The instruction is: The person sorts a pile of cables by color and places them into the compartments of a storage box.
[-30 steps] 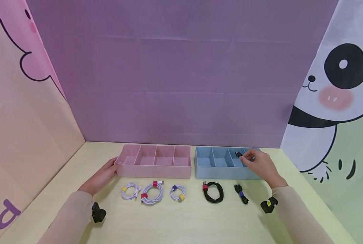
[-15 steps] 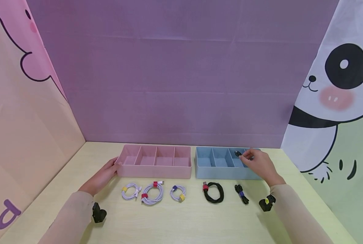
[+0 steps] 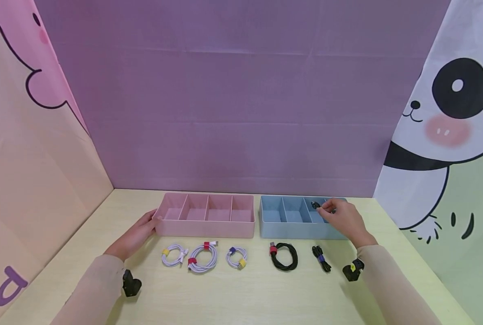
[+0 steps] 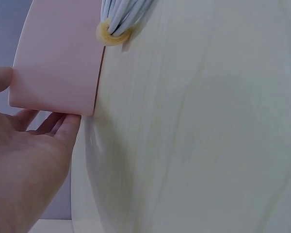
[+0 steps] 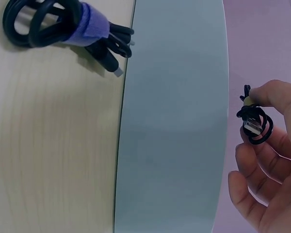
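My right hand [image 3: 344,220] pinches a small coiled black cable [image 5: 256,122] between thumb and fingertips. A yellow tie and a metal plug show on it in the right wrist view. It hangs over the right part of the blue divided box [image 3: 302,231], around the third compartment; the hand hides the end compartment. My left hand [image 3: 137,232] holds the left end of the pink divided box [image 3: 206,229], with the thumb at the upper edge and fingers against the end wall. In the left wrist view the pink box's front [image 4: 58,58] is seen close up.
Before the pink box lie three white coiled cables, one with red ties [image 3: 202,267]. Before the blue box lie a black coiled cable with a red tie [image 3: 293,259] and a black cable bundle with a purple tie [image 3: 321,258]. A purple backdrop [image 3: 241,113] stands behind.
My right hand and the cable in it have shifted very slightly to the left over the blue box. The left hand stays at the pink box's end.
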Demonstrator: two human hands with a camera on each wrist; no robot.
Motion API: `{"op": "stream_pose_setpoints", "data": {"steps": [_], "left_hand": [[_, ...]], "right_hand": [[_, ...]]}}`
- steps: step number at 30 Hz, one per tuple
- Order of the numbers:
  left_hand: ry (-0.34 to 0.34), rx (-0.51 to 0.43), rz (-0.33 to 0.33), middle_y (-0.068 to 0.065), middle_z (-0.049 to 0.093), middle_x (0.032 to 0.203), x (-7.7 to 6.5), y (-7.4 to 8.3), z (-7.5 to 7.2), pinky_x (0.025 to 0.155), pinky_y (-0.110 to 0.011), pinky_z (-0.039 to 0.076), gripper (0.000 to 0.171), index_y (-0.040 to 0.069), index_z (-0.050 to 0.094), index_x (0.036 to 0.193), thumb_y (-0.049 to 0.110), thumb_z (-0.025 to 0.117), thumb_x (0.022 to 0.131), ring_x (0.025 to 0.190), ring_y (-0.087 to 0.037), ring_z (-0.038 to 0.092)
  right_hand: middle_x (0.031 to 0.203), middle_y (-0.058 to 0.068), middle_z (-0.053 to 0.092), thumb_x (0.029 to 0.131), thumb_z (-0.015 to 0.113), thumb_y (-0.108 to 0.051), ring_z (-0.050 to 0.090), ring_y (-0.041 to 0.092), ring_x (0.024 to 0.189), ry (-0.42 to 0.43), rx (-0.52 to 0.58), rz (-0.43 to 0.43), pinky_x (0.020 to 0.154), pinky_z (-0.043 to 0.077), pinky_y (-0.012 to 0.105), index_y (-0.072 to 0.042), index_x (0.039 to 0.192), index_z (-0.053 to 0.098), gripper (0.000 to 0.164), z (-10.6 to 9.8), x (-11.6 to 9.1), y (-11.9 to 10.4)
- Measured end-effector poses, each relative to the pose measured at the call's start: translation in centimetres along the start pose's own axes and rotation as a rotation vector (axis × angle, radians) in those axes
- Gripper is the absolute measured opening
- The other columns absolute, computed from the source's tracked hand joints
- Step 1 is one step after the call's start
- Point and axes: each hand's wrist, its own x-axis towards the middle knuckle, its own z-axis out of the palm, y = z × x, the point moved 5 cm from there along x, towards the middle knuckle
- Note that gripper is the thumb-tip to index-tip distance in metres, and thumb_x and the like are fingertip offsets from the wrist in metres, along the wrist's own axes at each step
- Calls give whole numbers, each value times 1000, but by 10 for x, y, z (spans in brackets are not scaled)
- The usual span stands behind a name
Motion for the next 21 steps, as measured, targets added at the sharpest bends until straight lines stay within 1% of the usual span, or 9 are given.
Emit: {"op": "stream_pose_setpoints", "data": {"steps": [7,12,21], "left_hand": [[-1,20,-23,-25,0,164,-2,1,0,119,-63,10,77,3,-1,160,49,34,108,149,-45,6],[-2,19,-23,-24,0,164,-2,0,0,118,-63,9,77,3,-1,160,49,34,108,149,-45,7],[-2,16,-14,-24,1,164,-1,0,0,118,-64,9,76,3,-1,160,47,34,108,149,-45,7]], "right_hand": [[90,5,68,95,68,-28,60,19,74,-9,-10,16,60,49,34,-5,97,68,23,1,3,1],[89,5,68,95,69,-27,60,21,75,-13,-6,14,62,49,34,-4,96,68,23,2,4,2],[96,8,70,95,69,-30,65,25,83,-23,-16,25,63,53,38,-5,102,70,26,1,4,4]]}}
